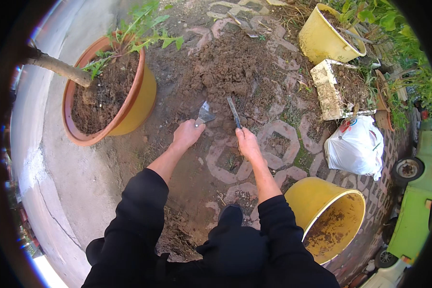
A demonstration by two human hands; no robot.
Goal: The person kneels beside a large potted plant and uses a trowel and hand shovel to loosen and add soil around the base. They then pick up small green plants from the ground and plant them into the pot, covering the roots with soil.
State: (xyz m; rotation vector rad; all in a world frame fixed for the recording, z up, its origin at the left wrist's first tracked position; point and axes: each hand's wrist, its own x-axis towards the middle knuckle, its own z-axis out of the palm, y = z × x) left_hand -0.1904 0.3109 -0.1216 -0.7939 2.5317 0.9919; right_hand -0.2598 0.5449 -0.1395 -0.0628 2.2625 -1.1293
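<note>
My left hand (188, 134) is closed around the handle of a metal scraper (205, 113) with a wide, flat blade. In my right hand (248, 143) is a narrow, flat metal tool (233, 109), soiled along its length; its exact kind is unclear. Both tools point away from me, at the near edge of a heap of loose brown soil (230, 64). The scraper's blade is just above or on the ground; which one cannot be told. The two hands are apart, with bare dirt and a little soil between them.
A large soil-filled pot (144, 97) with a trunk and leafy weeds stands at left. At right are a yellow bucket (309, 39), a broken white foam box (325, 93) of soil, a white plastic bag (354, 147) and a tipped yellow bucket (309, 205). Patterned pavers (291, 144) lie underneath.
</note>
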